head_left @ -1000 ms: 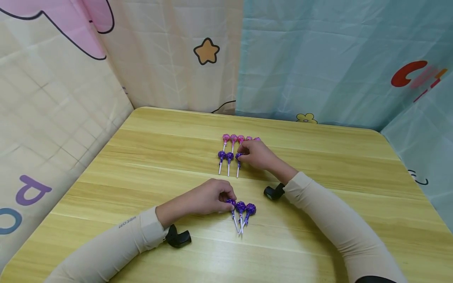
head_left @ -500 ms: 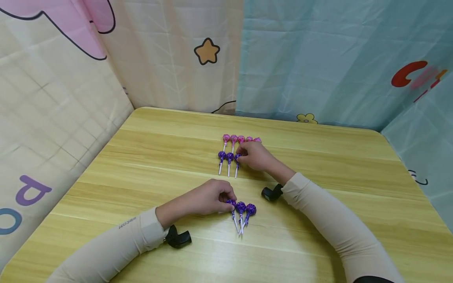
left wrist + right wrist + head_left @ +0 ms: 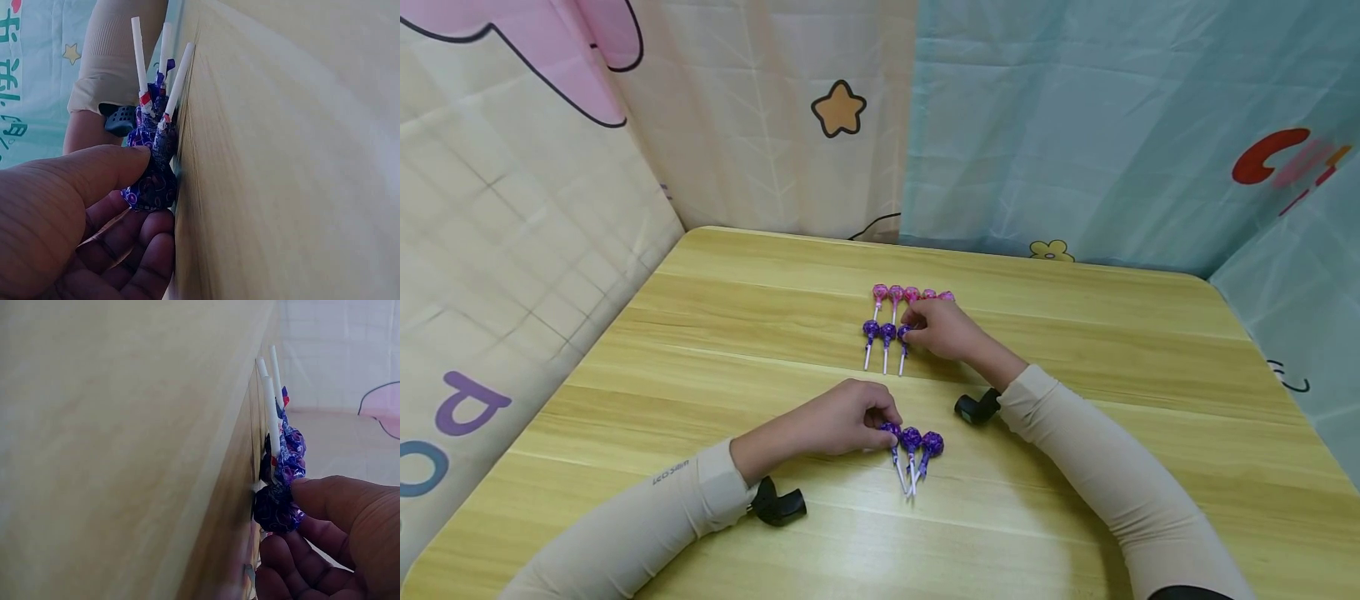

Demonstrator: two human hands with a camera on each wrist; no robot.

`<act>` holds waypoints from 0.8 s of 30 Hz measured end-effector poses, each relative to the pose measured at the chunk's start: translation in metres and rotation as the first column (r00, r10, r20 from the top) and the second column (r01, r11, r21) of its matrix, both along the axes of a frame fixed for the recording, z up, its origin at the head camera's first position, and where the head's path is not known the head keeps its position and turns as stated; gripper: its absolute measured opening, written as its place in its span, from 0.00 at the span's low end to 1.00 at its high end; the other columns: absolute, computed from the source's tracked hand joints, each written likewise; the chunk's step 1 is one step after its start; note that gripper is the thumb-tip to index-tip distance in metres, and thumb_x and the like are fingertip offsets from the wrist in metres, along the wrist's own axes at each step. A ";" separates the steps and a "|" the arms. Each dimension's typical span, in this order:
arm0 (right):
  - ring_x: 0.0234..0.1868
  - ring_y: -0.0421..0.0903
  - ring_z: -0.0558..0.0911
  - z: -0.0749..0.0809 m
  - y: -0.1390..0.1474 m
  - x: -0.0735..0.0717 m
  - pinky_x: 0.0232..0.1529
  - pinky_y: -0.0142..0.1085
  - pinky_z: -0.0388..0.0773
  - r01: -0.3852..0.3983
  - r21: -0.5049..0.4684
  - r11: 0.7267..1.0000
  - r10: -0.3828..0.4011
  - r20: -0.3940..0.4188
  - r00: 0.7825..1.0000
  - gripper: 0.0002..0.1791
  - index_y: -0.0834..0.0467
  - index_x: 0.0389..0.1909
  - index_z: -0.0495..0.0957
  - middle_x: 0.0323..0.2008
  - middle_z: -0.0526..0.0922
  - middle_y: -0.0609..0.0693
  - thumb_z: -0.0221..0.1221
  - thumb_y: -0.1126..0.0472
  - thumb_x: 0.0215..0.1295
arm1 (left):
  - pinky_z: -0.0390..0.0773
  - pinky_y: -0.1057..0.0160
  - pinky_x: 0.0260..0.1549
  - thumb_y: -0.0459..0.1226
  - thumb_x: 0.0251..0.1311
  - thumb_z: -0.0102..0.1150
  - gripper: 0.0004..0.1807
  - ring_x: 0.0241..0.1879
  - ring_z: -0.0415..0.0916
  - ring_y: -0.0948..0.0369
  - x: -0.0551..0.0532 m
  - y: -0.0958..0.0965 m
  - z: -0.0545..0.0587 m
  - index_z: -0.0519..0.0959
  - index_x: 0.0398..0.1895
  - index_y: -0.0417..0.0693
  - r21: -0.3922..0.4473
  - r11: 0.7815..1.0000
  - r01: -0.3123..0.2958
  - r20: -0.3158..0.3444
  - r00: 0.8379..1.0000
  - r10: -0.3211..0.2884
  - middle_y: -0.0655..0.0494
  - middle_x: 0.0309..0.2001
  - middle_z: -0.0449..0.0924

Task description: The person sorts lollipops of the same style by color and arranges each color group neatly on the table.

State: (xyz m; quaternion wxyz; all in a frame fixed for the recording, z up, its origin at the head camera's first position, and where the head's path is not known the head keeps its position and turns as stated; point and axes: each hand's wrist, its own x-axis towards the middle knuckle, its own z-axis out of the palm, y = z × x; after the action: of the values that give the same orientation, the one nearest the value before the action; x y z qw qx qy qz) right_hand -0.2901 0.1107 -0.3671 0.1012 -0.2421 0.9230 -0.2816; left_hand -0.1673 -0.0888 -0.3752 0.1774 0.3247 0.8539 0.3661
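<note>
With thumb and fingers, my right hand (image 3: 943, 329) pinches the head of a purple-wrapped lollipop (image 3: 278, 509), the rightmost of three in a row. Its white stick points toward me, beside the middle purple lollipop (image 3: 887, 333) and the left one (image 3: 870, 330). Closer to me, my left hand (image 3: 853, 419) grips the head of another purple lollipop (image 3: 150, 190). Two more, a middle lollipop (image 3: 911, 439) and a right-hand lollipop (image 3: 932, 444), lie against it with their sticks converging. Behind the purple row are several pink lollipops (image 3: 880, 293), partly covered by my right hand.
Everything lies on a light wood-grain table (image 3: 715, 292) with rounded far corners. Patterned curtains (image 3: 1037, 125) hang along its back and sides. A black wrist camera (image 3: 778, 505) sticks out under the left cuff and another black camera (image 3: 977, 408) under the right.
My right hand has shifted the pinched purple lollipop slightly left, closer to the middle one in the row. My left hand has stayed in place on its lollipop.
</note>
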 end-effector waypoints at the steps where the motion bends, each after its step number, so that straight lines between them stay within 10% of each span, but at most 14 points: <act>1: 0.41 0.47 0.79 0.000 0.000 0.000 0.46 0.40 0.78 0.002 -0.002 1.000 -0.002 0.001 1.000 0.09 0.61 0.44 0.81 0.39 0.83 0.52 0.64 0.64 0.65 | 0.77 0.65 0.32 0.33 0.59 0.69 0.04 0.31 0.73 0.65 0.000 0.000 0.000 0.84 0.35 0.50 -0.001 1.000 0.000 -0.002 1.000 0.000 0.64 0.32 0.77; 24: 0.42 0.48 0.80 -0.002 -0.002 -0.001 0.47 0.40 0.78 -0.004 -0.007 1.000 0.004 0.007 1.000 0.09 0.61 0.45 0.82 0.39 0.83 0.52 0.64 0.66 0.64 | 0.76 0.65 0.32 0.33 0.59 0.69 0.04 0.31 0.73 0.65 0.001 0.000 -0.001 0.83 0.34 0.50 0.007 1.000 -0.006 -0.011 1.000 0.006 0.64 0.32 0.77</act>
State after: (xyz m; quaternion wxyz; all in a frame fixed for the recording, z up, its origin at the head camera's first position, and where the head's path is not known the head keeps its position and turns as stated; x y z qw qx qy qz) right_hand -0.2910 0.1088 -0.3695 0.1042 -0.2434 0.9211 -0.2855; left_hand -0.1662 -0.0893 -0.3764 0.1706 0.3246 0.8545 0.3679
